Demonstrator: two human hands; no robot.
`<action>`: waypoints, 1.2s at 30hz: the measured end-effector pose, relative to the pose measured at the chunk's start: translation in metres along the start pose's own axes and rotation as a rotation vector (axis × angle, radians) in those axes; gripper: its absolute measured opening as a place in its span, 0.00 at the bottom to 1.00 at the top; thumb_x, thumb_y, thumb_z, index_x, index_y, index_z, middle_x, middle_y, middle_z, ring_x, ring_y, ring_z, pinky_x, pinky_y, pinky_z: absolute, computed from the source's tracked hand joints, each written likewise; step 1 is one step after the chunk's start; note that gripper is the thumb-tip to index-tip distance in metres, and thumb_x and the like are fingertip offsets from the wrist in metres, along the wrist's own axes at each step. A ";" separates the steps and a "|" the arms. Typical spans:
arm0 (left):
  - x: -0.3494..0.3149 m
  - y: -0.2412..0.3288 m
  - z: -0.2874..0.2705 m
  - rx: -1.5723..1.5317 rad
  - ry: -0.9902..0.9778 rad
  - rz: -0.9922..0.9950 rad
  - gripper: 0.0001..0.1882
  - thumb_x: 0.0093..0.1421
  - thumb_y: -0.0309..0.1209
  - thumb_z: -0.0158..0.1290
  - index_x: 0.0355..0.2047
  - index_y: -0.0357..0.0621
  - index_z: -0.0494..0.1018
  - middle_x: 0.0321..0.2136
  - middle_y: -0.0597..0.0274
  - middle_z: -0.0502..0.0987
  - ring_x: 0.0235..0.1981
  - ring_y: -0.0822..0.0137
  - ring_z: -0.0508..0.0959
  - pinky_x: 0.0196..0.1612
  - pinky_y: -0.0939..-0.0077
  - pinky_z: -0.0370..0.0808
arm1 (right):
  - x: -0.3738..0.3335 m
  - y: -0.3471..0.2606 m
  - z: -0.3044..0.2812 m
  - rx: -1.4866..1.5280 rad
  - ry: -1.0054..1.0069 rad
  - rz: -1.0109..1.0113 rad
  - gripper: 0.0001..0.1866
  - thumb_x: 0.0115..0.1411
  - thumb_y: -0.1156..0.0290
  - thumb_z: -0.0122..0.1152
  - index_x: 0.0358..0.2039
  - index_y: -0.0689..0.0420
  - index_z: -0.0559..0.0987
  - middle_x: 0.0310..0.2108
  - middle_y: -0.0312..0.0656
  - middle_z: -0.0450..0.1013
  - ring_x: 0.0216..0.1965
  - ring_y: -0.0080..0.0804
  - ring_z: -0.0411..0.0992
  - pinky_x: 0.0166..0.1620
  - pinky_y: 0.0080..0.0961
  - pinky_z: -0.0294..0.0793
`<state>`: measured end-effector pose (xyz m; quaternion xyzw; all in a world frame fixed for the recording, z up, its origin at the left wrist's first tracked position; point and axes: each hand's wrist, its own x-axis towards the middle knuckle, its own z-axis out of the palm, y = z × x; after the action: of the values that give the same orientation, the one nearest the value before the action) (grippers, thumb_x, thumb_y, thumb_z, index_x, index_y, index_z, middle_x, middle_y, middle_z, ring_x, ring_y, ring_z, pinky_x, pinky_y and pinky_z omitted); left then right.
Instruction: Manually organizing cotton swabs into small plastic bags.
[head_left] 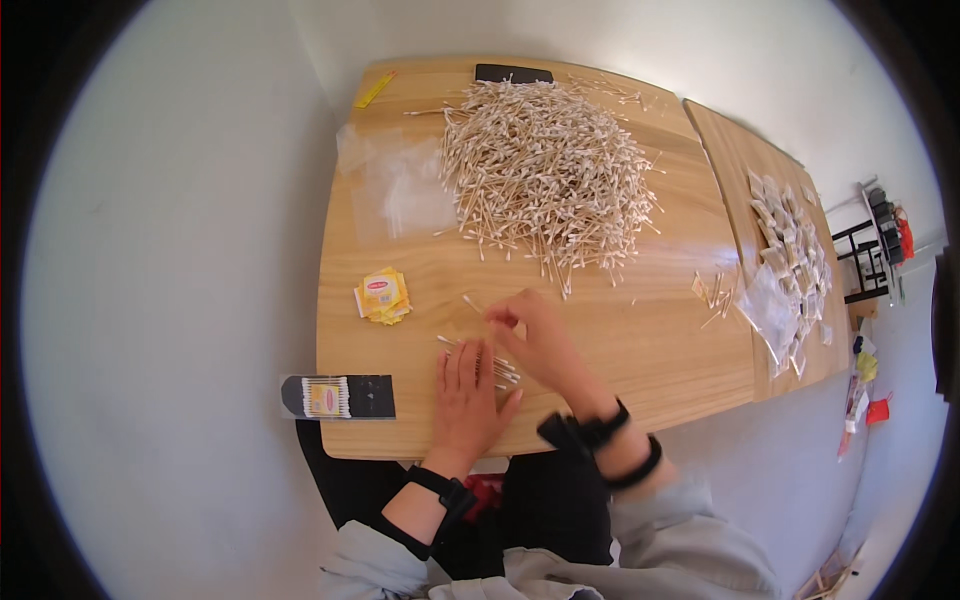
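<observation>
My left hand (463, 401) lies flat with fingers stretched on the wooden table, over several loose cotton swabs (505, 373) whose white tips stick out on both sides. Just right of it, my right hand (540, 338) is closed in a pinch on a single cotton swab (471, 302); its white tip points up and to the left, and its other end is hidden by the fingers. Beyond both hands rises a large heap of cotton swabs (550, 170). To the left sits a small stack of yellow cards (382, 295).
A black holder (372, 397) with a row of swabs and a yellow card overhangs the left edge. Clear plastic bags (408, 200) lie at the far left, near a yellow strip (375, 89). Filled packets (790, 235) pile up on the right-hand table (735, 150). A black tray (513, 73) is at the back.
</observation>
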<state>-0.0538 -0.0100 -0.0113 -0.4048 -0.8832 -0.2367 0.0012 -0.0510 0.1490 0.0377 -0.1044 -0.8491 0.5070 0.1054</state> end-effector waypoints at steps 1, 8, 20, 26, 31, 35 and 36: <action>-0.004 -0.005 0.003 0.008 0.007 -0.009 0.39 0.53 0.46 0.56 0.60 0.35 0.59 0.59 0.48 0.59 0.63 0.49 0.55 0.66 0.50 0.49 | -0.013 -0.038 -0.009 0.094 -0.057 -0.120 0.10 0.54 0.77 0.56 0.38 0.55 0.80 0.33 0.41 0.72 0.36 0.34 0.70 0.38 0.29 0.70; 0.000 -0.001 -0.007 -0.016 0.006 -0.004 0.40 0.54 0.46 0.55 0.60 0.35 0.58 0.60 0.48 0.58 0.64 0.49 0.54 0.66 0.48 0.48 | -0.060 -0.155 -0.051 0.888 -0.633 -0.429 0.17 0.64 0.74 0.52 0.50 0.70 0.74 0.40 0.47 0.71 0.31 0.33 0.69 0.34 0.20 0.70; 0.003 0.003 -0.001 -0.067 0.004 0.019 0.42 0.55 0.46 0.55 0.62 0.34 0.54 0.61 0.46 0.55 0.65 0.49 0.52 0.67 0.49 0.47 | -0.109 -0.200 -0.057 0.792 -0.114 -0.782 0.09 0.57 0.78 0.58 0.39 0.62 0.82 0.34 0.42 0.70 0.29 0.31 0.70 0.30 0.25 0.67; 0.001 -0.005 -0.004 -0.095 0.093 -0.024 0.47 0.53 0.49 0.56 0.65 0.34 0.49 0.65 0.46 0.50 0.67 0.48 0.49 0.66 0.46 0.44 | -0.097 -0.201 -0.053 0.731 0.010 -0.953 0.08 0.57 0.78 0.58 0.35 0.58 0.83 0.33 0.39 0.70 0.30 0.29 0.71 0.31 0.25 0.67; 0.024 -0.026 -0.029 -0.011 -0.199 0.063 0.55 0.47 0.56 0.60 0.65 0.35 0.48 0.66 0.49 0.48 0.68 0.50 0.47 0.66 0.45 0.43 | -0.097 -0.180 -0.098 0.645 -0.268 -0.944 0.07 0.56 0.74 0.61 0.36 0.56 0.83 0.33 0.37 0.71 0.33 0.30 0.72 0.33 0.25 0.67; 0.021 -0.034 -0.032 0.138 -0.241 0.127 0.58 0.42 0.59 0.60 0.65 0.37 0.51 0.66 0.50 0.50 0.67 0.52 0.49 0.67 0.50 0.45 | -0.107 -0.165 -0.094 0.818 -0.061 -0.678 0.05 0.60 0.71 0.57 0.34 0.55 0.80 0.32 0.36 0.68 0.30 0.29 0.67 0.31 0.27 0.64; 0.015 -0.033 -0.032 0.164 -0.224 0.089 0.56 0.43 0.59 0.61 0.64 0.37 0.52 0.65 0.49 0.51 0.66 0.52 0.50 0.67 0.50 0.45 | -0.102 -0.164 -0.090 0.900 0.047 -0.607 0.05 0.62 0.73 0.52 0.33 0.57 0.76 0.27 0.36 0.64 0.24 0.28 0.62 0.26 0.28 0.61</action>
<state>-0.0940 -0.0309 0.0059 -0.4662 -0.8753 -0.1168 -0.0537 0.0601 0.1195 0.2163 0.1898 -0.5373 0.7649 0.3003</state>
